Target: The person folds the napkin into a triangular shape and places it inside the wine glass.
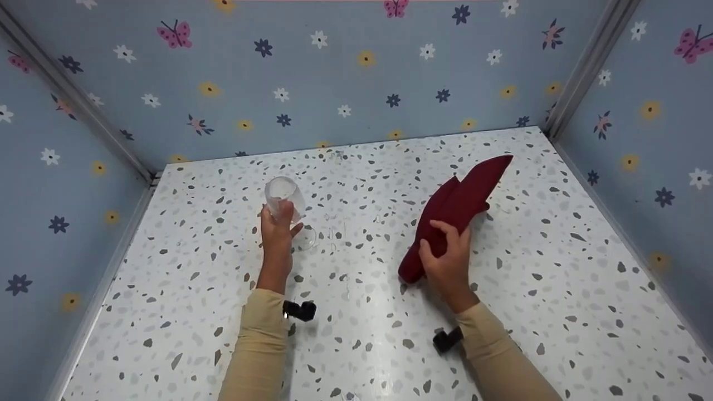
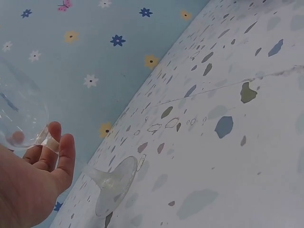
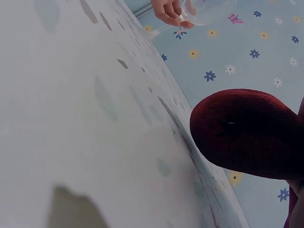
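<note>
Stemmed glass (image 1: pixel 278 187) gripped in our left hand (image 1: pixel 276 234) and red cloth (image 1: pixel 459 203) in our right hand (image 1: pixel 450 263), we could topple the glass if its smooth bowl slips.

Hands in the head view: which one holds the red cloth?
The right hand, gripping the red cloth; the left hand instead holds the clear glass.

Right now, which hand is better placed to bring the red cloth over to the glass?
Probably the right hand: it grips the folded red cloth. The left hand is occupied holding the glass, over on the other side, so it seems better used steadying that.
</note>
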Demonstrator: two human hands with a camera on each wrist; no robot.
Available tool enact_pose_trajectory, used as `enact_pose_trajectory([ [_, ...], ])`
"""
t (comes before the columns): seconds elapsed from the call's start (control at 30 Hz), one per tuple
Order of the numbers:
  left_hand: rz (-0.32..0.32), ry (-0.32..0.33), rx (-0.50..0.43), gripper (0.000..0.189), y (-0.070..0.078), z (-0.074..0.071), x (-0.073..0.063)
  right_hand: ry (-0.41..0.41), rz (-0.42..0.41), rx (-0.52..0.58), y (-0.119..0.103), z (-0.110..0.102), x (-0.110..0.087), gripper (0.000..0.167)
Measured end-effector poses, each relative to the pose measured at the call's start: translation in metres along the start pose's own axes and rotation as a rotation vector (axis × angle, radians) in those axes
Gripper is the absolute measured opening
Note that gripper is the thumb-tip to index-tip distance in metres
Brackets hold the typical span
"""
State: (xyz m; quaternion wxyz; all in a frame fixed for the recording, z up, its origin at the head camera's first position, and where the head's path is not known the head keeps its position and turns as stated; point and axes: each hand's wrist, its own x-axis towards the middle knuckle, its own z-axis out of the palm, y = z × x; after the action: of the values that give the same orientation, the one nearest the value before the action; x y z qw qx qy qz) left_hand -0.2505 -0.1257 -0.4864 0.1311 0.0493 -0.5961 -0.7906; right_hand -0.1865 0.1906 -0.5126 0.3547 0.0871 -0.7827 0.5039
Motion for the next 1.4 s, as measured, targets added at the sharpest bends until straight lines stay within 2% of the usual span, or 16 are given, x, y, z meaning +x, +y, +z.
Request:
enact_pose_trajectory([
  [0.17, 0.015, -0.023, 0.005, 0.097, 0.0, 0.002, -0.001, 0.005, -0.008, -0.002, 0.001, 0.001, 0.001, 0.04],
  [0.37, -0.008, -0.046, 0.003, 0.081, 0.001, 0.007, -0.003, 0.029, -0.019, 0.004, -0.003, 0.001, 0.002, 0.042],
  [0.67, -0.015, -0.06, 0.021, 0.101, 0.0, 0.017, -0.007, 0.061, -0.021, 0.022, -0.038, -0.002, 0.007, 0.041],
  [0.93, -0.018, -0.085, 0.023, 0.112, -0.005, 0.023, -0.009, 0.029, -0.012, 0.005, -0.005, 0.001, 0.002, 0.043],
  [1.07, -0.014, -0.1, 0.025, 0.11, -0.006, 0.027, -0.011, 0.017, -0.019, 0.008, 0.002, 0.001, 0.001, 0.041],
  [1.3, -0.012, -0.129, 0.027, 0.094, -0.009, 0.033, -0.017, 0.027, -0.028, 0.011, 0.001, 0.001, 0.001, 0.041],
  [1.4, -0.017, -0.139, 0.027, 0.086, -0.011, 0.036, -0.019, 0.048, -0.039, 0.024, -0.02, -0.001, 0.004, 0.041],
])
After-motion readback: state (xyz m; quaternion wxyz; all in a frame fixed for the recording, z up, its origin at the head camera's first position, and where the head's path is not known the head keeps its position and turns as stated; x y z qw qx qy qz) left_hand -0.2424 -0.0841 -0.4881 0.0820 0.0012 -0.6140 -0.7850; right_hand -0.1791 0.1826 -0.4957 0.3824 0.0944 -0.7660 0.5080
